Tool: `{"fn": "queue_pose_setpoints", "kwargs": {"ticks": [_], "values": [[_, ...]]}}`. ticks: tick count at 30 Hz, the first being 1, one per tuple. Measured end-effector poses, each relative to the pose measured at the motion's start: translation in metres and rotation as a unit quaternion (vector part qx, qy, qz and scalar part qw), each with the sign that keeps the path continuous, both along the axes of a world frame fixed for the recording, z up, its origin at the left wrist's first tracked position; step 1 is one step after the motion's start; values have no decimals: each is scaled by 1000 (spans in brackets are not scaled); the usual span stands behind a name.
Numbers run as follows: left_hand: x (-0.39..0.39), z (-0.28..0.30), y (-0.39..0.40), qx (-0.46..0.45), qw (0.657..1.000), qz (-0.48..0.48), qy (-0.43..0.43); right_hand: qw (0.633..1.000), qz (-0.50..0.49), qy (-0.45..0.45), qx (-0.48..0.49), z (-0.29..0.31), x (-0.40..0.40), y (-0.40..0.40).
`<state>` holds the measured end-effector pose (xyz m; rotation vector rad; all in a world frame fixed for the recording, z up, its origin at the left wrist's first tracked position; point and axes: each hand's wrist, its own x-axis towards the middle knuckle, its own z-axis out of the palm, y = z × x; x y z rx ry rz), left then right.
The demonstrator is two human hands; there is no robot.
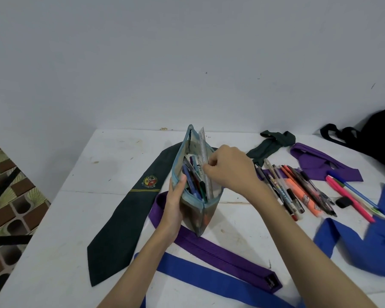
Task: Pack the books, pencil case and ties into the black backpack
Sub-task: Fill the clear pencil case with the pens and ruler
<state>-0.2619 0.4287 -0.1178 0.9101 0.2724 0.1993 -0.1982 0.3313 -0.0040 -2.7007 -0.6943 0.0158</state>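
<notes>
Soft floppy pencil case (192,196) propped upright mid-table, left hand (175,204) wrapped round its side, right hand (228,168) pinching the ruler (206,161) poking out. Probably light but saggy, so best gripped low round the body, mouth up

An open blue-edged pencil case (191,196) stands upright mid-table, full of pens; green tie (129,210), purple tie (220,252) and blue tie (209,278) sprawl around it; black backpack (378,134) at the far right corner
</notes>
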Motion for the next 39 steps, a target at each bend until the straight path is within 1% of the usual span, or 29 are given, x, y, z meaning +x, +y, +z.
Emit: {"fn": "queue_pose_setpoints", "kwargs": {"ticks": [4, 7, 9, 11, 14, 16, 19, 22, 24, 27, 31, 33, 34, 36, 37, 39], "values": [[1, -1, 0, 8, 1000, -3, 7, 997, 42, -10, -60, -3, -1, 3], [2, 0, 1, 8, 1000, -1, 8, 997, 48, -22, -57, -5, -1, 4], [1, 1, 1, 8, 1000, -2, 4, 999, 32, -29, -29, -6, 0, 4], [0, 2, 0, 6, 1000, 0, 4, 999, 4, -40, 27, -6, 2, 1], [0, -1, 1, 5, 1000, 5, 9, 989, -68, -68, 112, -5, 14, -14], [0, -3, 3, 1, 1000, 5, 10, 983, -111, -73, 128, -12, 28, -28], [-1, -3, 3, -15, 1000, -10, 3, 985, -147, -12, 92, -36, 53, -52], [2, 4, 2, -3, 1000, -15, 4, 989, -142, 46, 11, -62, 65, -63], [9, 13, -2, 28, 1000, -12, 4, 989, -132, 46, -43, -72, 65, -64], [27, 27, -10, 44, 999, -21, -1, 987, -130, 18, -95, -77, 63, -60], [43, 28, -15, 37, 999, -27, -9, 987, -118, 15, -106, -81, 65, -56], [44, 18, -16, 35, 999, -23, 1, 990, -119, 32, -73, -82, 70, -60], [43, 14, -16, 31, 999, -23, 7, 990, -125, 50, -31, -80, 72, -63], [43, 8, -15, 11, 999, -39, 13, 980, -158, 84, 89, -73, 77, -68], [43, 6, -14, 3, 999, -50, 11, 966, -183, 90, 160, -68, 78, -69], [44, 3, -11, -5, 998, -66, 4, 918, -217, 87, 322, -53, 76, -69]]}}
